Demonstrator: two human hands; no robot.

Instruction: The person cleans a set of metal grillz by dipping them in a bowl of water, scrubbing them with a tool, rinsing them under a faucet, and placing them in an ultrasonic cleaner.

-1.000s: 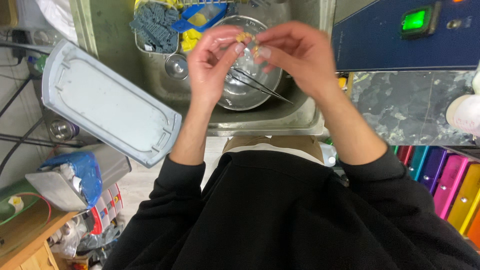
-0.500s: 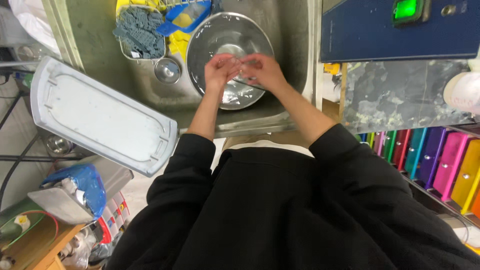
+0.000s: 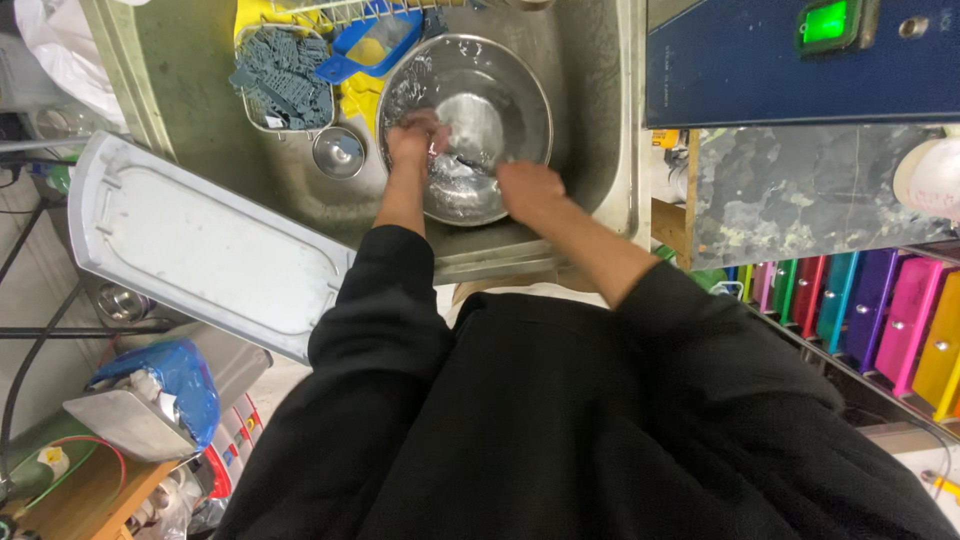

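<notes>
We're mid-rinse: left hand (image 3: 415,140) and right hand (image 3: 530,190) down in the steel bowl (image 3: 520,90) inside the sink (image 3: 600,150); tweezers (image 3: 470,162) between them, finger grip unclear. Nothing set aside.

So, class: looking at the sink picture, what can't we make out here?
Head view only:
- Left hand fingers: blurred, curled into the steel bowl; grip unclear.
- Thin dark tool beside the right hand: too small to identify.
- Sink: its far end is cut off by the top edge.

A shiny round steel bowl (image 3: 490,110) sits upright in the sink, wet inside.
</notes>
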